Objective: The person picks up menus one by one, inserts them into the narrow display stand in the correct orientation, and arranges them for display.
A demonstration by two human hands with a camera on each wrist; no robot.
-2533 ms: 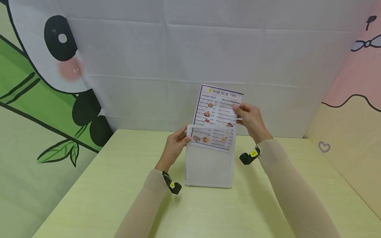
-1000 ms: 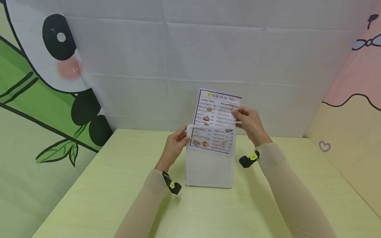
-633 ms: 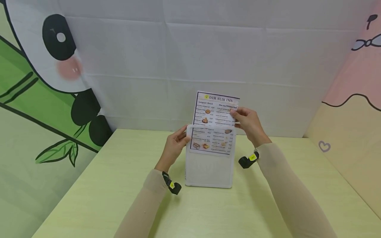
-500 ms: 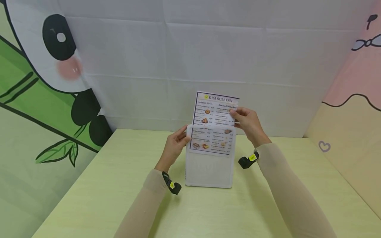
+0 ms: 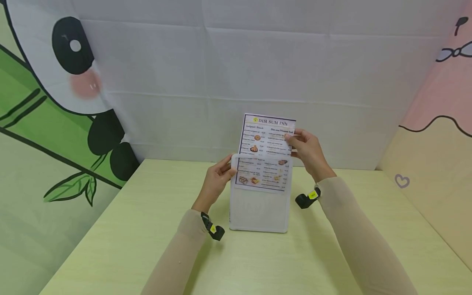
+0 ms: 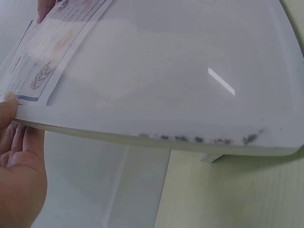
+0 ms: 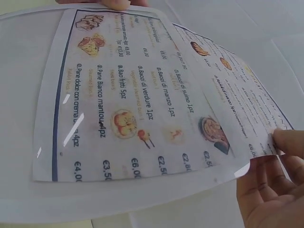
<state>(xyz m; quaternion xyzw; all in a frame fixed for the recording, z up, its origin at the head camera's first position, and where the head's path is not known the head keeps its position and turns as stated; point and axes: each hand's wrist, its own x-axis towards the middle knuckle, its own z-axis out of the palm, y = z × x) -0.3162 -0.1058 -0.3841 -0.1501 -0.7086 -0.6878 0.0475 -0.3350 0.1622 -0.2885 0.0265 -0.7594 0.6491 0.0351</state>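
A white display stand point(image 5: 259, 211) with a clear front stands upright on the table. A printed dim sum menu sheet point(image 5: 266, 135) is partly inside it; its lower part shows through the clear front point(image 7: 128, 123), and its upper part sticks out above the top edge. My left hand point(image 5: 215, 180) grips the stand's upper left corner, thumb in front and fingers behind, as the left wrist view also shows. With thumb and fingers, my right hand point(image 5: 309, 151) pinches the menu's right edge just above the stand. In the right wrist view the sheet bows slightly near that thumb point(image 7: 289, 142).
The pale wooden table point(image 5: 147, 229) reaches back to a white cloth backdrop point(image 5: 166, 82). Painted panels stand at the left and right. A foot point(image 6: 211, 156) juts out under the stand in the left wrist view. Dark smudges point(image 6: 199, 139) mark its side edge.
The menu has slid down into the stand and shifted slightly left, now sitting less tilted. My right hand has moved down a little with it; my left hand stays at the corner.
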